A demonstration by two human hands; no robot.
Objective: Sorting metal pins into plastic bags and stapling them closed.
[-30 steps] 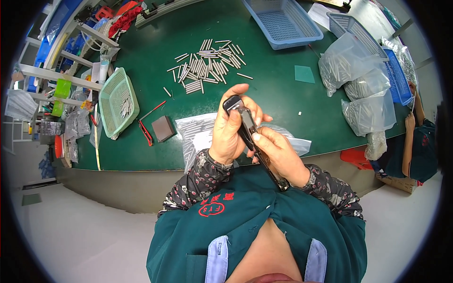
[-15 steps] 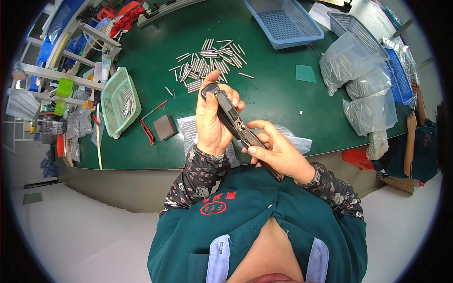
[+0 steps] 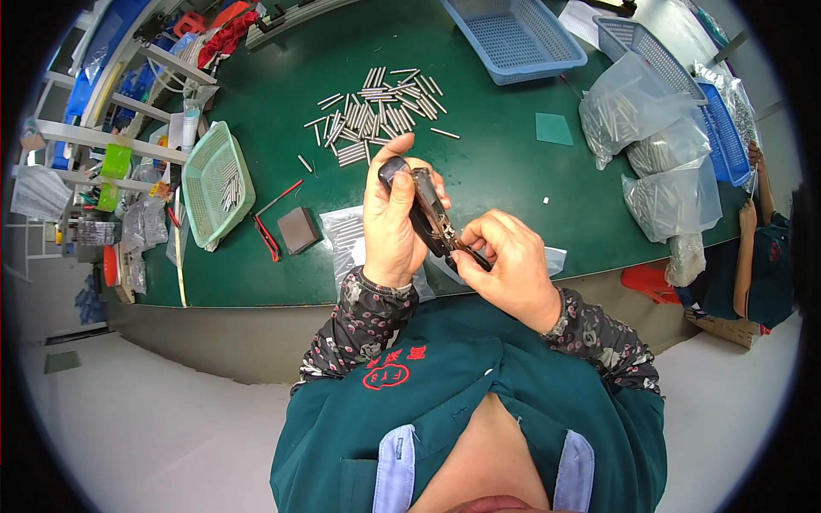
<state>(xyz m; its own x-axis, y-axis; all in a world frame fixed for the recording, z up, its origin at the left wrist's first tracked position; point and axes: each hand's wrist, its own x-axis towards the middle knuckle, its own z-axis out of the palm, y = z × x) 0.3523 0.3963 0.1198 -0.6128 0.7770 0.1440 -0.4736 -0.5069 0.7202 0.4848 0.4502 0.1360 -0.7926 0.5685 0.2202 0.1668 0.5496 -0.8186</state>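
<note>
My left hand [image 3: 389, 231] is wrapped round a black stapler [image 3: 417, 218], thumb along its rounded upper end. Bare metal parts show along the stapler's inner side. At its lower end, my right hand [image 3: 516, 267] pinches with thumb and bent fingers; whether a small piece is between those fingertips is hidden. Both hands are above the near edge of the green table [image 3: 282, 111]. Beneath them lies a clear plastic bag [image 3: 346, 231] with metal rods in it, partly covered by my left hand and arm. Beyond my hands, many short metal rods [image 3: 376, 111] lie in a loose pile.
On the left stand a light green basket [image 3: 220, 132] with rods, a red-handled tool [image 3: 267, 239] and a dark brown block [image 3: 298, 231]. A blue basket [image 3: 522, 47] sits at the far side. Bags of rods [image 3: 620, 111] line the right; another person's arm [image 3: 747, 256] is beyond.
My right hand has moved up and left along the stapler, its fingers now more bent. The stapler's lower end no longer reaches past my right hand. My left hand has shifted slightly right, still gripping.
</note>
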